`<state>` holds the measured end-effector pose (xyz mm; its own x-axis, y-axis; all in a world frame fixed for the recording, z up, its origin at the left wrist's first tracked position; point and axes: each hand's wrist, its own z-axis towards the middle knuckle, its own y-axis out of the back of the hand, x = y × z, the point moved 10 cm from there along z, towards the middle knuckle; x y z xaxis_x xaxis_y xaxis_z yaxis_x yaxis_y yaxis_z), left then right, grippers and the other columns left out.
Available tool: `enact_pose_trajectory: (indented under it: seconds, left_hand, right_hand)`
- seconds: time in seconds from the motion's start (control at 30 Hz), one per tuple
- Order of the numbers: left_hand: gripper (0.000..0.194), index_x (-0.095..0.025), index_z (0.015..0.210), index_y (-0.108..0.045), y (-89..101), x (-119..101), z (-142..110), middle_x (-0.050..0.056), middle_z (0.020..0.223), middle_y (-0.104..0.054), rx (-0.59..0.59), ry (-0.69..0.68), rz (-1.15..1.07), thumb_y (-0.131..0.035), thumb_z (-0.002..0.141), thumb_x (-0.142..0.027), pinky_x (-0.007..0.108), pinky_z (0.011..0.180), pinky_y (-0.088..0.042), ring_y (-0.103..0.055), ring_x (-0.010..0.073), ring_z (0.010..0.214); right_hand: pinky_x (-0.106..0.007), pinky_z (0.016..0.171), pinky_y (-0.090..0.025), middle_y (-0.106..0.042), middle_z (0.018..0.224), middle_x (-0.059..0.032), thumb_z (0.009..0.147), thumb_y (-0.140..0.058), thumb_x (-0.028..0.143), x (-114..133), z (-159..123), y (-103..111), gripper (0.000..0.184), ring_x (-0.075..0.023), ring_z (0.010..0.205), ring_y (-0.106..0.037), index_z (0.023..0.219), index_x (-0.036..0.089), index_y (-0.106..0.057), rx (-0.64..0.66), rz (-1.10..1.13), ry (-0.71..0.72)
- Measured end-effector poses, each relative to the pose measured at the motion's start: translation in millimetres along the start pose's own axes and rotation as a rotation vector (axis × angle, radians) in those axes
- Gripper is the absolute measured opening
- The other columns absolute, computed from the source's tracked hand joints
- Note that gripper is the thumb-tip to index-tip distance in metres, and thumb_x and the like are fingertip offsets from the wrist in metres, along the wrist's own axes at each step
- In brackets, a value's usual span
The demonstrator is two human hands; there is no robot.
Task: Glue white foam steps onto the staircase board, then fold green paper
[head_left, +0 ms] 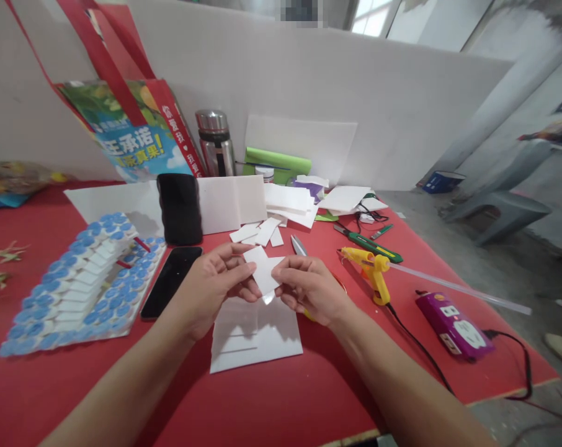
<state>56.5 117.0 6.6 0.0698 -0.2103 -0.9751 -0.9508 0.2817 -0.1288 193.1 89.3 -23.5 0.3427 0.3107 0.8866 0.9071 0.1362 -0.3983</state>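
Both hands meet over the middle of the red table (272,403). My left hand (216,279) and my right hand (309,287) pinch a small white foam piece (263,272) between their fingertips, holding it in the air. Right below it lies a larger white foam sheet (255,338) with cut lines. Scissors (299,245) poke out from behind my right hand. A yellow glue gun (371,267) stands just right of my right hand, its black cord trailing toward me.
A blue-and-white bottle-cap model (83,279) sits at left beside a black phone (169,279) and a black cylinder (179,208). White foam scraps (262,231), a green utility knife (369,243), a purple power strip (453,326), a steel flask (214,143) and a red bag (132,133) surround the work area.
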Motion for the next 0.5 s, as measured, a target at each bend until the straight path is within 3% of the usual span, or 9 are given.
enact_pose_trajectory:
  seconds: [0.17, 0.3, 0.5]
  left_hand:
    - [0.045, -0.019, 0.113, -0.075, -0.2, -8, 0, 0.001, 0.056, -0.067, 0.019, -0.028, 0.078, -0.085, 0.072, -0.036, 0.026, 0.043, -0.049, -0.064, 0.0178, 0.048]
    - [0.044, -0.020, 0.117, -0.079, -3.9, -13, -1, -0.002, 0.054, -0.060, 0.111, -0.045, 0.210, -0.081, 0.077, -0.038, 0.022, 0.040, -0.037, -0.052, 0.0131, 0.045]
    - [0.034, -0.022, 0.110, -0.082, -6.7, -19, -1, -0.003, 0.059, -0.057, 0.177, -0.103, 0.387, -0.078, 0.081, -0.037, 0.022, 0.048, -0.039, -0.049, 0.0107, 0.052]
  right_hand:
    - [-0.020, 0.034, -0.027, -0.069, 0.059, 0.0005, 0.072, -0.084, 0.046, -5, 0, -5, 0.034, -0.0072, 0.037, -0.050, 0.068, 0.019, -0.063, 0.031, -0.005, -0.045]
    - [-0.020, 0.036, -0.029, -0.064, 0.059, 0.0037, 0.081, -0.081, 0.050, 0, 0, -7, 0.039, -0.0053, 0.038, -0.047, 0.066, 0.019, -0.061, 0.045, -0.061, 0.038]
    - [-0.019, 0.036, -0.030, -0.065, 0.064, 0.0057, 0.082, -0.083, 0.049, 0, 2, -4, 0.038, -0.0045, 0.039, -0.047, 0.074, 0.020, -0.059, 0.046, -0.038, 0.068]
